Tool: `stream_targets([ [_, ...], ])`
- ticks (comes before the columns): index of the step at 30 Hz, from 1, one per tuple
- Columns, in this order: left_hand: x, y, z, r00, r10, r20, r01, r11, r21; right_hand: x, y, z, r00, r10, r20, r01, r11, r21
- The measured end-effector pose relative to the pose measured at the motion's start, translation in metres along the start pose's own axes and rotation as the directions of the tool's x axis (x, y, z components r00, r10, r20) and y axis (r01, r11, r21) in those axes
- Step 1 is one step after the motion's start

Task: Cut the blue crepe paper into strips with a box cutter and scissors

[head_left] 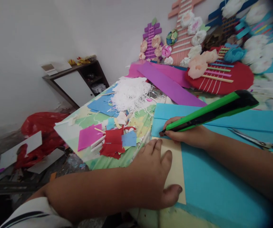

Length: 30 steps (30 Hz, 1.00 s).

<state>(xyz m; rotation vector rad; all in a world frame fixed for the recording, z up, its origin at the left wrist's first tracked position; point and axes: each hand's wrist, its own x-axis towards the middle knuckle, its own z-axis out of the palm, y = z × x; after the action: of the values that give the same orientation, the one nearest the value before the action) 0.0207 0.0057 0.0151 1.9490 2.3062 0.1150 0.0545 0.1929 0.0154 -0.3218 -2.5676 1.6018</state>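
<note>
My right hand [188,136] is closed round a green and black box cutter [212,110], its tip pointing down at the top edge of a cream paper strip [176,164]. My left hand [153,174] lies flat on that strip, fingers outstretched and thumb apart. The strip rests on a large light-blue sheet [217,183], and another folded blue piece [174,110] borders it at the top. Whether the blade cuts into the sheet I cannot tell. Scissors [264,144] lie on the blue sheet beyond my right forearm.
Left of my hands are red scraps [112,142], a magenta square [90,136] and a heap of white string [131,93]. A purple strip [169,84] lies behind. Paper-flower guitar shapes [219,69] lean at the wall. A low cabinet [74,84] stands beyond the table's left edge.
</note>
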Motion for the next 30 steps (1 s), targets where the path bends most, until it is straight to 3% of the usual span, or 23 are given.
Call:
stream_targets([
  [12,0.0007,-0.0002,-0.0008,1.0,0.007,-0.019,-0.007,1.0,-0.002,-0.0002,-0.0021,-0.0005,0.999,0.054,0.004,-0.054,0.998,0.025],
  [23,0.001,-0.002,0.0022,0.997,0.037,-0.071,-0.035,0.999,0.026,0.0012,-0.0049,0.0009,0.994,-0.106,0.03,0.108,0.991,-0.074],
  [30,-0.001,-0.0011,0.0034,0.996,0.039,-0.078,-0.037,0.999,0.021,-0.0015,-0.0033,-0.0016,0.998,0.055,0.017,-0.055,0.998,-0.006],
])
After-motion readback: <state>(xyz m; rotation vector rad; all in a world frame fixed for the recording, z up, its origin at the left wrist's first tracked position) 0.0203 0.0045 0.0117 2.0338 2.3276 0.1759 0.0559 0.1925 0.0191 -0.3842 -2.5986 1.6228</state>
